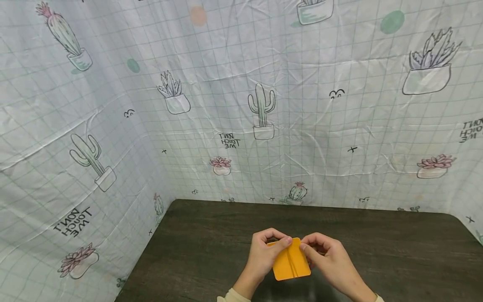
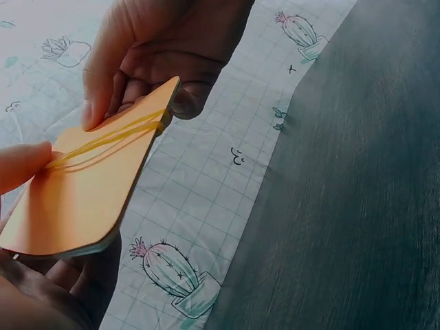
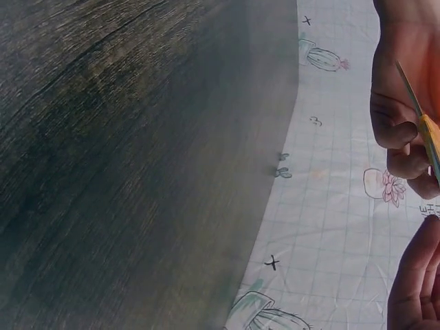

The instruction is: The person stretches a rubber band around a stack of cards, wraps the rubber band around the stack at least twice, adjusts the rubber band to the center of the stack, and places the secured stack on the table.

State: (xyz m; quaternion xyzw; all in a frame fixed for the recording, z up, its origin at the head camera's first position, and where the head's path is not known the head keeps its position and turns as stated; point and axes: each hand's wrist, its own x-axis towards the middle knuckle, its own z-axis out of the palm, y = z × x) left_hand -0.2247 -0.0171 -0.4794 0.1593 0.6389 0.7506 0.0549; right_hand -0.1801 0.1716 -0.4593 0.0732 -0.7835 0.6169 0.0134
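A thin, flat orange pad [image 1: 298,262] with rounded corners is held up over the table, tilted. A yellow rubber band [image 2: 103,142] runs round it, two strands crossing its face. My left hand [image 1: 263,254] grips the pad's left side, thumb on the face over the band and fingers behind. At the pad's right upper edge, my right hand [image 1: 331,258] pinches with thumb and curled fingers, close to where the band turns round the edge. The right wrist view catches the orange pad [image 3: 429,134] nearly edge-on, with much of it outside the frame.
Both hands work above a dark wood-grain table [image 1: 196,247]. Behind it and along its sides hangs a white grid-patterned cloth [image 1: 320,126] printed with cacti and mirrored lettering. Its lower edge meets the table's back edge.
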